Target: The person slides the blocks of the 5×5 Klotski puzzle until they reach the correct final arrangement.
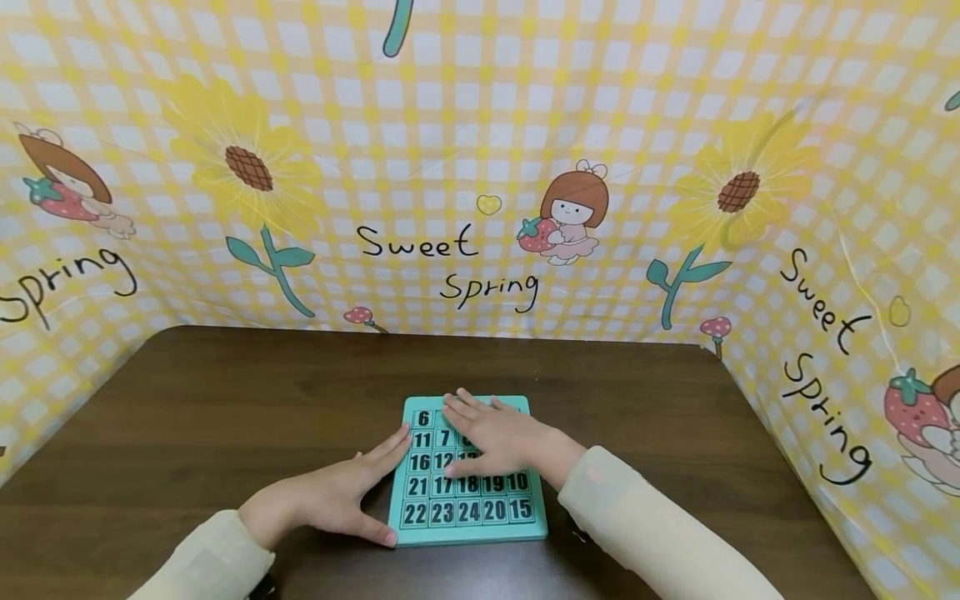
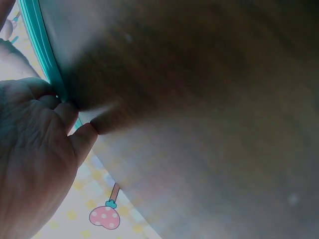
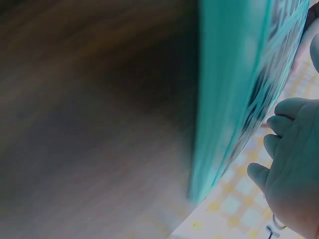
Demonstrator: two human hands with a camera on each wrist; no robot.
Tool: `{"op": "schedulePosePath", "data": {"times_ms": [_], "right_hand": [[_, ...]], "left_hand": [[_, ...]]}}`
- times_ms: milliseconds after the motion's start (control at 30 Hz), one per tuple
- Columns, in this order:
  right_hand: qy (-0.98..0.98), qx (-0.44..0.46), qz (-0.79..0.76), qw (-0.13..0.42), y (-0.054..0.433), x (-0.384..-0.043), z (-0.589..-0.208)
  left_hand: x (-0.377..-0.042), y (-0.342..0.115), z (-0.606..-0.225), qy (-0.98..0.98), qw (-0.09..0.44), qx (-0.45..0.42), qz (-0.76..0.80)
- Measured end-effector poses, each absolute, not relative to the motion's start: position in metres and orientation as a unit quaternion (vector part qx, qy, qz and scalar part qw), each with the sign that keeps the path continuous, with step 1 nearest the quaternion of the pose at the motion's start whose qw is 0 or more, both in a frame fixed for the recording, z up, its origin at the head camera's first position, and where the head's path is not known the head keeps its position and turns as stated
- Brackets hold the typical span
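A turquoise sliding number puzzle (image 1: 480, 531) lies flat on the table, its square tiles printed with black numbers. My left hand (image 1: 333, 495) is at its left side, fingers straight along the edge and thumb at the near left corner. In the left wrist view, the fingertips of that hand (image 2: 47, 134) meet the turquoise side wall. My right hand (image 1: 501, 437) is spread over the upper and middle tiles, hiding several numbers. From the right wrist view, its fingers (image 3: 279, 144) extend over the numbered face of the puzzle (image 3: 222, 104).
Dark brown wood table (image 1: 300, 392) surrounds the puzzle. A yellow checked cloth (image 1: 420, 167) with flowers and "Sweet Spring" lettering rises behind the table and along both sides.
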State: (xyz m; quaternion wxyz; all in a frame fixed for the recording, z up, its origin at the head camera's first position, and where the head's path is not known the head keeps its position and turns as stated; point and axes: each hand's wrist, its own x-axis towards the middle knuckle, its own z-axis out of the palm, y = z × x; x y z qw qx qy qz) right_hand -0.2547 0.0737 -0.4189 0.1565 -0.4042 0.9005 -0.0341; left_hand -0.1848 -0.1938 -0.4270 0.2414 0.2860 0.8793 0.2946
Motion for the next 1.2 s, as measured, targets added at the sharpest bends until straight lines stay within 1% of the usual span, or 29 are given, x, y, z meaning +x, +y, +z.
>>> {"op": "schedulePosePath", "data": {"times_ms": [167,300,900,1033,1200], "right_hand": [[0.908,-0.385,-0.036,0.160,0.094,-0.256,-0.421],[0.910,-0.378,-0.043,0.165,0.101,-0.255,-0.421],[0.904,-0.397,-0.029,0.157,0.079,-0.255,-0.420],[0.903,-0.397,-0.032,0.163,0.074,-0.255,-0.419],[0.902,-0.397,-0.040,0.163,0.078,-0.256,-0.421]], "left_hand": [[-0.184,-0.194,-0.426,0.882,0.237,0.285,0.293],[-0.184,-0.194,-0.425,0.881,0.237,0.286,0.294],[-0.185,-0.193,-0.423,0.880,0.239,0.293,0.287],[-0.185,-0.194,-0.425,0.881,0.240,0.289,0.287],[-0.186,-0.194,-0.428,0.882,0.239,0.289,0.284]]}}
